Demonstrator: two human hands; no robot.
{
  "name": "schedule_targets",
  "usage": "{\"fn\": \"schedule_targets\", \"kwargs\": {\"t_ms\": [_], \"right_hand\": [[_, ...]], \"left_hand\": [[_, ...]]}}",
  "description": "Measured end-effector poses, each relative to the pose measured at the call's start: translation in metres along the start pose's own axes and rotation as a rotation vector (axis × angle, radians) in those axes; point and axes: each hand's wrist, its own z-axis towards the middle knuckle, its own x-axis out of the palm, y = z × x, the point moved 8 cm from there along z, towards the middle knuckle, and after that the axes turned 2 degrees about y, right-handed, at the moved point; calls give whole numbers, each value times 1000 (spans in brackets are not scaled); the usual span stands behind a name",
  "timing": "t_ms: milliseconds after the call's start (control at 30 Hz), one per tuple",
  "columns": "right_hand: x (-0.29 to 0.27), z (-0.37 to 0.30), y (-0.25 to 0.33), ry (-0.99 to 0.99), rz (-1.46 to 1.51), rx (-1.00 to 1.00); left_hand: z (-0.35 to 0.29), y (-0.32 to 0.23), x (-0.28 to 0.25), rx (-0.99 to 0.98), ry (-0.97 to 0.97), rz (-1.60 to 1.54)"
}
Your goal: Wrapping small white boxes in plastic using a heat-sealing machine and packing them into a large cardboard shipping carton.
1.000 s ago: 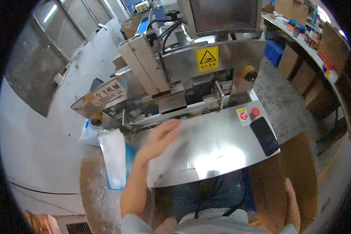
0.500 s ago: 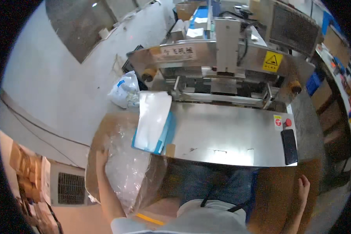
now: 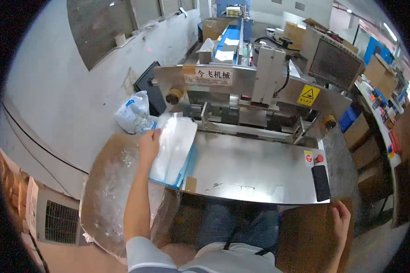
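Observation:
My left hand point(image 3: 149, 146) is at the upper left edge of a stack of white sheets point(image 3: 174, 152), its fingers closed at the margin; how many sheets it pinches is hidden. Under the sheets, a blue tray-like holder point(image 3: 187, 170) sits at the left end of the steel worktop point(image 3: 253, 166). Just off the worktop's front right corner is my right hand point(image 3: 340, 216), fingers loosely curled and apart, with nothing in it. The nearest thing to it is a black phone point(image 3: 320, 183) lying on the worktop.
An open cardboard box point(image 3: 95, 191) with clear plastic stands at my left, below a white plastic bag point(image 3: 134, 111). Across the back runs a steel machine frame point(image 3: 246, 77), with a red button point(image 3: 319, 158) on the worktop's right. Brown cardboard point(image 3: 303, 236) is under my right arm.
My left hand has come up out of the cardboard box to the white sheets' edge. My right hand has shifted slightly toward the worktop corner. The view has tilted upward.

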Motion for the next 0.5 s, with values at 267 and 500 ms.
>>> {"fn": "schedule_targets", "kwargs": {"t_ms": [267,500], "right_hand": [[91,34,140,254,35,-224],[161,15,261,189,114,-730]], "left_hand": [[-9,-81,-32,168,-137,39],[-159,-245,26,364,420,-376]]}}
